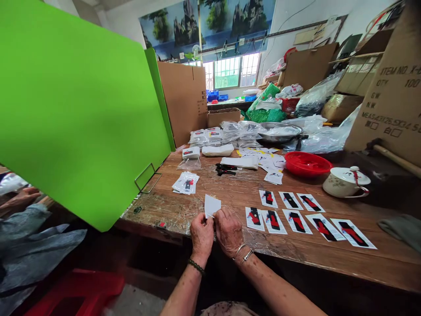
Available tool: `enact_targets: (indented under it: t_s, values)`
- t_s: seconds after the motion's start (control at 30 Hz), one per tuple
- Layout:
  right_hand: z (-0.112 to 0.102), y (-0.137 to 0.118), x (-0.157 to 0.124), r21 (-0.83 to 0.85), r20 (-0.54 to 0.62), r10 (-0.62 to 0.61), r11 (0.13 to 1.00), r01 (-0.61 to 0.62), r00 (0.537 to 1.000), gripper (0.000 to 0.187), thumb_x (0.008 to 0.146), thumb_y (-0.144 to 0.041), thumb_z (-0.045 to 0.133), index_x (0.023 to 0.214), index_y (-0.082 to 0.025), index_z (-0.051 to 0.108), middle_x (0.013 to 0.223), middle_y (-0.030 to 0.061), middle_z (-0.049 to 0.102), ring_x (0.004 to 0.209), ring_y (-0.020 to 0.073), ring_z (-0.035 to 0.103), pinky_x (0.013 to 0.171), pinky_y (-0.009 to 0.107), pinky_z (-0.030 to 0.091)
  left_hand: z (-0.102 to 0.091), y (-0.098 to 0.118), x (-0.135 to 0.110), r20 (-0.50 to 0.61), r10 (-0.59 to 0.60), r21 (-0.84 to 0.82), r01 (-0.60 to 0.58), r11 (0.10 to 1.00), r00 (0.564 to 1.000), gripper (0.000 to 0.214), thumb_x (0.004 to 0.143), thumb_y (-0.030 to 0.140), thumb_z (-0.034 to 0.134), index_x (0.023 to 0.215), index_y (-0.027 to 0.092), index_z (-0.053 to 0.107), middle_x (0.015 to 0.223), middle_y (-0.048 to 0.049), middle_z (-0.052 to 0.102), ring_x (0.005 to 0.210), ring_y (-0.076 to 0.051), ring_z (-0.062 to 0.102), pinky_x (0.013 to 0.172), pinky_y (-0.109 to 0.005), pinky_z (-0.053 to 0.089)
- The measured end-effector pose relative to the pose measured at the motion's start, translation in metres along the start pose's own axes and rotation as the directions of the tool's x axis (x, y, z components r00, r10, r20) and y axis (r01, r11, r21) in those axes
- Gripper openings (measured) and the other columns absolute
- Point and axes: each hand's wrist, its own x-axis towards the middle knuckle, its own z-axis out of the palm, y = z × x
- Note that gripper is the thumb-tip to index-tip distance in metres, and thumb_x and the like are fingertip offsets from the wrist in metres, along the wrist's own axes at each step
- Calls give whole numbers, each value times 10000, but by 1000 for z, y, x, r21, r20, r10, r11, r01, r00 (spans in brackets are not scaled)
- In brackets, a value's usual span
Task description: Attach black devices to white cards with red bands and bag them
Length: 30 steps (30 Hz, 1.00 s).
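At the table's front edge my left hand [201,235] and my right hand [228,229] are close together, both closed on the lower part of a small white card [212,204]. The card stands up between them, and its lower end is hidden by my fingers. To the right lie several printed cards [255,218] in two rows, each with a black and red item on it. Left of my hands is a stack of similar cards [186,182]. Beyond the hands lie loose black and red pieces [225,169].
A red basket [308,164] and a lidded cup [346,181] stand at the right. Packed clear bags [210,135] and scattered leaflets [263,158] lie farther back. A large green board [82,105] rises at the left; a co-worker's sleeve [24,224] shows beyond it.
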Motion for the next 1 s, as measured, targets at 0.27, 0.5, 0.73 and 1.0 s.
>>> enact_targets:
  t_s: [0.27,0.5,0.73,1.0]
  values:
    - [4,4,-1,-49,-51,2,999,-4,999,200,855,-70,455,717,-206,504,728,58,549,723,208,448,645,300,319,0,7,5,10,44,290,-45,956,999,258,679,149,554,521,240,373,512,25,461,525,-146,408,570,-280,284]
    - [4,3,4,-18,-42,1,1000,-2,999,165,860,-68,443,808,-196,532,790,55,568,764,210,463,688,308,363,1,9,-4,-30,98,254,-87,963,995,247,747,169,533,549,242,404,541,-6,508,550,-167,449,580,-288,288]
    - [5,8,19,369,-131,239,912,-176,962,234,789,-89,427,962,-180,556,899,67,577,824,203,552,721,321,452,-7,12,-15,151,-124,-323,168,931,981,116,696,246,666,639,170,600,623,-21,612,667,-170,549,625,-258,391]
    - [-14,-11,15,643,-48,208,755,-129,977,76,772,-132,593,741,-201,588,944,46,571,950,199,549,843,344,458,-14,37,5,466,-376,-831,542,123,801,97,837,131,579,900,109,649,817,-62,704,682,-127,652,655,-220,527]
